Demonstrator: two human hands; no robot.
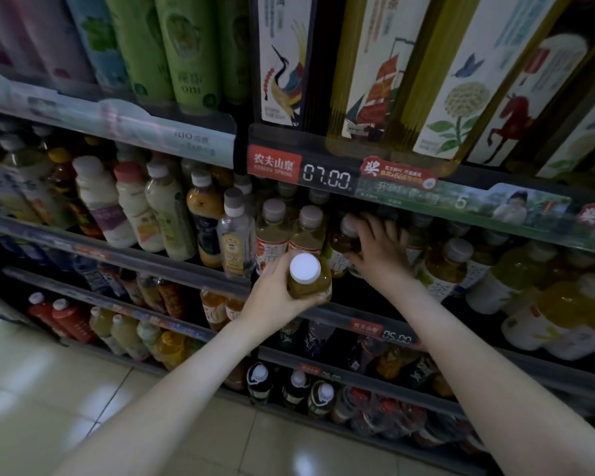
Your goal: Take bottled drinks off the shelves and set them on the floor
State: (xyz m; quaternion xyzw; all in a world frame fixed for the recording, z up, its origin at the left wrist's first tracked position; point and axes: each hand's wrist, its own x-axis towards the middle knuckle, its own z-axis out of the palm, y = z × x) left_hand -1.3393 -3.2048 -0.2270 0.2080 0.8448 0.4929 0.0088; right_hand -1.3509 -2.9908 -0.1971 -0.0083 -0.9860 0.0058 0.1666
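Fingers (318, 298) of left hand (272, 290) wrap white-capped bottle (308, 281); right hand (382, 250) touches shelved bottle (346, 240) (blurred).

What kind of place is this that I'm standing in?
Most likely a shop's drinks aisle: tiered shelves crowded with bottled drinks, a price tag reading 07.00, and a red brand label beside it. The left hand holds a white-capped bottle.
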